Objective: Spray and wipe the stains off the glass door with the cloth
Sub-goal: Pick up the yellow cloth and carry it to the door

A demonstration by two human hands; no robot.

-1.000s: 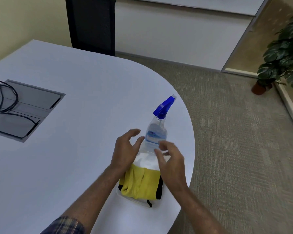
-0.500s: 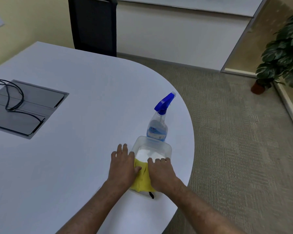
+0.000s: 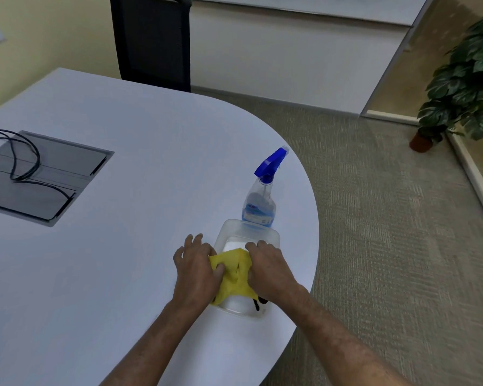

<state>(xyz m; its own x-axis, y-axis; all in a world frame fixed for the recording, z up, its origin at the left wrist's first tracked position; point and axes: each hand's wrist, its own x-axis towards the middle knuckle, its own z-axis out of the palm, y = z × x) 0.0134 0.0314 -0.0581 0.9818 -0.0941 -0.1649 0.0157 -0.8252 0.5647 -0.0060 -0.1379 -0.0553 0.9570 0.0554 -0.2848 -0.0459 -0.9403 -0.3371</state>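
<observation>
Office, likely a meeting rm. Evidence: large white desk (image 3: 101,190) w/ rounded end; grey cable hatch (image 3: 43,176) set flush in its top, black cable (image 3: 23,162) looped over it. Black mesh-back chair (image 3: 152,41) at far edge. Grey-beige carpet (image 3: 374,218) throughout. White low wall panel (image 3: 276,59) behind. Framed glass partition (image 3: 396,59) at right, potted plant (image 3: 463,79) in the corner beside it.

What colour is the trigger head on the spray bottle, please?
Blue, on the spray bottle's trigger head, clearest in the head view.
</observation>
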